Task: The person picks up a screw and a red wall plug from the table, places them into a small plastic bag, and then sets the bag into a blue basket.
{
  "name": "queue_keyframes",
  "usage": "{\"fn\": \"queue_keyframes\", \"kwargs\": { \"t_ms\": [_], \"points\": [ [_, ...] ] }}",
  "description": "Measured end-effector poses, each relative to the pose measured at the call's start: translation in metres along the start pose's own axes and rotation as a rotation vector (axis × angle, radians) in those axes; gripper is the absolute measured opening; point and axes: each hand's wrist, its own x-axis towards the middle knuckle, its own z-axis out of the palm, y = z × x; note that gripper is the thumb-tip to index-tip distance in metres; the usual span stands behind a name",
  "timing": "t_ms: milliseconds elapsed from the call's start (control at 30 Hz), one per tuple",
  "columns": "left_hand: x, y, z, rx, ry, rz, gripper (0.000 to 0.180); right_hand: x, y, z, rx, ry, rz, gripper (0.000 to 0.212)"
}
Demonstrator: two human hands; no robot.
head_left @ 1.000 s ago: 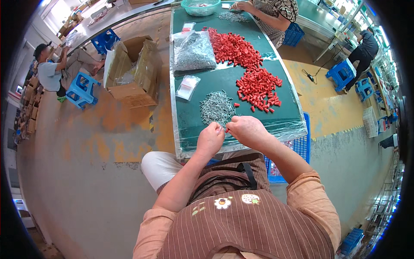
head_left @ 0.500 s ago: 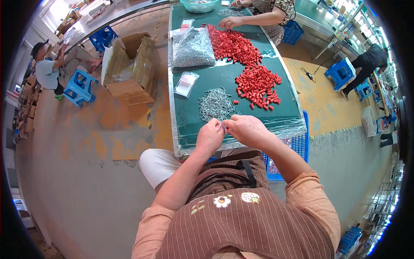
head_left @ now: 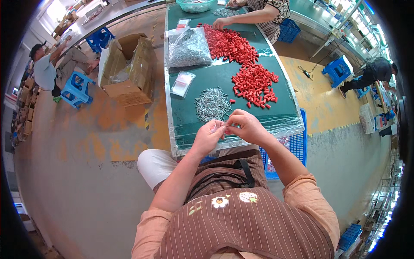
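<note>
My left hand (head_left: pixel 208 137) and my right hand (head_left: pixel 249 128) meet over the table's near edge, fingertips pinched together. Between them is a small clear plastic bag (head_left: pixel 227 129) with a hint of red, mostly covered by the fingers. Just beyond my hands lies a pile of grey metal screws (head_left: pixel 211 103). To its right spreads a heap of red plastic plugs (head_left: pixel 254 85), which runs on into a larger red heap farther back. A stack of small clear bags (head_left: pixel 183 83) rests left of the screws.
A large clear bag of screws (head_left: pixel 188 48) lies farther up the green table (head_left: pixel 189 123). Across it, another person's hand (head_left: pixel 223 23) reaches to the red plugs. A blue crate (head_left: pixel 296 149) stands below the table's right side; a cardboard box (head_left: pixel 129 88) is on the floor at left.
My right hand has turned and risen slightly, its fingers now pinching at the bag's top beside my left. The view has shifted a little. The person across has drawn a hand slightly left.
</note>
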Motion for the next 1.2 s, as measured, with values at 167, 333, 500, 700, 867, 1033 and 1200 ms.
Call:
{"fn": "queue_keyframes", "kwargs": {
  "t_ms": [167, 333, 500, 700, 867, 1033, 1200],
  "points": [
    [0.003, -0.011, -0.003, 0.043, 0.021, 0.043, 0.011, -0.004, 0.004, -0.001, 0.367, 0.019, 0.198, 0.010],
    [0.000, -0.007, 0.000, -0.028, 0.029, 0.089, 0.010, -0.010, 0.011, -0.001, 0.656, 0.055, 0.339, 0.009],
    [-0.010, 0.002, 0.005, 0.286, 0.081, 0.157, 0.009, -0.012, 0.000, 0.002, 0.282, 0.113, -0.038, 0.009],
    [-0.013, 0.006, 0.005, 0.220, 0.052, 0.191, 0.009, -0.010, 0.007, 0.006, 0.697, 0.066, 0.179, 0.007],
    [-0.010, -0.003, 0.001, -0.023, 0.021, 0.100, 0.007, -0.012, 0.015, 0.010, 0.778, 0.149, 0.301, 0.010],
    [-0.006, 0.008, 0.012, -0.194, 0.027, 0.103, 0.007, -0.014, 0.013, 0.004, 0.804, 0.243, 0.284, 0.014],
    [-0.007, 0.007, 0.010, 0.046, 0.130, 0.149, 0.010, -0.019, 0.025, 0.003, 0.612, 0.258, 0.238, 0.023]
  ]
}}
